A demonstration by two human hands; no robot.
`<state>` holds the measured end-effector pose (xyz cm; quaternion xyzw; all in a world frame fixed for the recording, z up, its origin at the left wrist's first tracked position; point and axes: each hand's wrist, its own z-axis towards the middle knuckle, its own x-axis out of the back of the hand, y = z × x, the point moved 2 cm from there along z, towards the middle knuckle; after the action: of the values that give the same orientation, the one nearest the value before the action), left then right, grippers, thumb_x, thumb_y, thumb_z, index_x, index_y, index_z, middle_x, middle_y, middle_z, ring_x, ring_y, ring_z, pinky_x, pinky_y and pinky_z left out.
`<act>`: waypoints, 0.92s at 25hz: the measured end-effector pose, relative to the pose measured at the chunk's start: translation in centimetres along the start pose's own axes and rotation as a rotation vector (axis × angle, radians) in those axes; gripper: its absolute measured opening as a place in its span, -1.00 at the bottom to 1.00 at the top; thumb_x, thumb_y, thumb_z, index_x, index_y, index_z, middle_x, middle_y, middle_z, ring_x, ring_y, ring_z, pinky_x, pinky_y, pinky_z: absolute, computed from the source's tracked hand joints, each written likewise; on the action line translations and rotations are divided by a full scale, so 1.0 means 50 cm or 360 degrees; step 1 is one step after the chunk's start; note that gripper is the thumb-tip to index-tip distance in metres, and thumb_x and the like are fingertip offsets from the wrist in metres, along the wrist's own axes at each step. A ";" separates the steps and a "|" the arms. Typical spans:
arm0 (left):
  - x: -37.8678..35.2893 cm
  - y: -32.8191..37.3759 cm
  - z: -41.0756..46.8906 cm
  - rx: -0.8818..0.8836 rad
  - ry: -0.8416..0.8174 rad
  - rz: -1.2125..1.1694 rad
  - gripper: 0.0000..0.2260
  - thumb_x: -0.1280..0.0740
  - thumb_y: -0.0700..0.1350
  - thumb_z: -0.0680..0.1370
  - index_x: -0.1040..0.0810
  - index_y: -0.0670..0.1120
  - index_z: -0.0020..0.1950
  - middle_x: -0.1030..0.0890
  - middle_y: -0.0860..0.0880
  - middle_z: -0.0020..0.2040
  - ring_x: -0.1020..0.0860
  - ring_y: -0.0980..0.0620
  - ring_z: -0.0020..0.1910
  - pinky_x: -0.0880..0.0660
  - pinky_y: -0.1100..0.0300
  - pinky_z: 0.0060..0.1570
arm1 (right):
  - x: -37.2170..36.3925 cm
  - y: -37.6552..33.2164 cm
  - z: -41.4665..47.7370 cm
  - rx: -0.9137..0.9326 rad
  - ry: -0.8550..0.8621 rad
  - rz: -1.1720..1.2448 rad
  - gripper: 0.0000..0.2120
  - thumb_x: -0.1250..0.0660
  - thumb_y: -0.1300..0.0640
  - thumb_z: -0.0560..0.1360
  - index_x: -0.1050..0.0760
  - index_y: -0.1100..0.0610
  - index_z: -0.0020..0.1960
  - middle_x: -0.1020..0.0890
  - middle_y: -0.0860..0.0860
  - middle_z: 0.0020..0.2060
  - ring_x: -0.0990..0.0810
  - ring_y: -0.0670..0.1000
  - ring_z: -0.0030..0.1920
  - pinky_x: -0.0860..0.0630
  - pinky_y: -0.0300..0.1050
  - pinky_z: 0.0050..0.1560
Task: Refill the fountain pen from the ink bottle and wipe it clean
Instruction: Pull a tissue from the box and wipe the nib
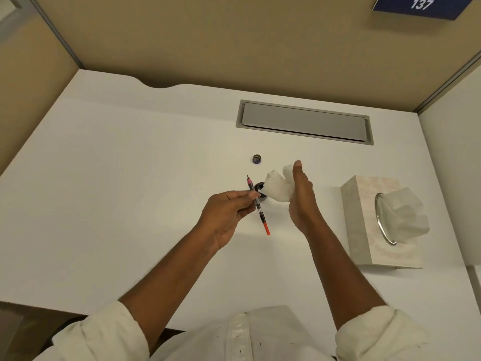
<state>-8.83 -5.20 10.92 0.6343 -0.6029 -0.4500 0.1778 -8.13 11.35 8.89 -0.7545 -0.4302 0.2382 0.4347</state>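
Observation:
My left hand (pixel 229 212) pinches the fountain pen (pixel 257 204) by its clear barrel, nib pointing away from me and the orange end toward me. My right hand (pixel 302 196) holds a white tissue (pixel 279 187) just right of the pen, a small gap between them. The dark ink bottle (pixel 260 188) stands on the white desk (pixel 130 178) behind the pen and tissue, mostly hidden by them. Its cap (pixel 257 159) lies farther back on the desk, open side up.
A pale tissue box (pixel 364 230) with a tissue sticking out sits at the right. A grey cable hatch (pixel 304 122) is set in the desk at the back. Tan partition walls enclose the desk on three sides.

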 end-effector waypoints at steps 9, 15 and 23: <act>0.021 0.030 0.026 0.0040 -0.0097 0.0158 -0.92 -0.37 -0.26 0.45 -0.67 -0.19 -0.18 -0.71 -0.05 -0.24 -0.66 0.00 -0.17 -0.60 0.14 0.02 | -0.050 0.011 0.017 -0.0152 -0.0245 0.0879 -0.83 -0.25 0.32 0.55 -0.51 0.31 0.12 -0.62 0.12 0.07 -0.62 0.02 0.06 -0.53 -0.01 0.22; 0.006 0.035 0.033 0.0037 -0.0146 0.0318 -0.90 -0.39 -0.24 0.44 -0.66 -0.21 -0.09 -0.68 -0.17 -0.15 -0.65 -0.06 -0.14 -0.61 0.08 0.01 | -0.074 0.007 0.003 -0.0342 -0.0364 0.1043 -0.60 -0.20 0.35 0.56 -0.30 0.35 0.39 -0.51 0.23 0.28 -0.59 0.16 0.18 -0.63 0.01 0.00; 0.009 0.018 0.043 0.0095 -0.0025 0.0420 -0.88 -0.40 -0.20 0.44 -0.65 -0.21 -0.08 -0.68 -0.16 -0.14 -0.65 -0.04 -0.14 -0.60 0.08 0.00 | -0.080 0.005 -0.009 -0.0508 -0.0426 0.1161 -0.72 -0.11 0.40 0.53 -0.38 0.29 0.21 -0.47 0.24 0.09 -0.52 0.18 0.02 -0.53 -0.02 -0.05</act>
<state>-11.12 -5.11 10.32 0.5509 -0.6955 -0.4097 0.2118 -9.78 7.67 8.86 -0.8776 -0.2190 0.4029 0.1398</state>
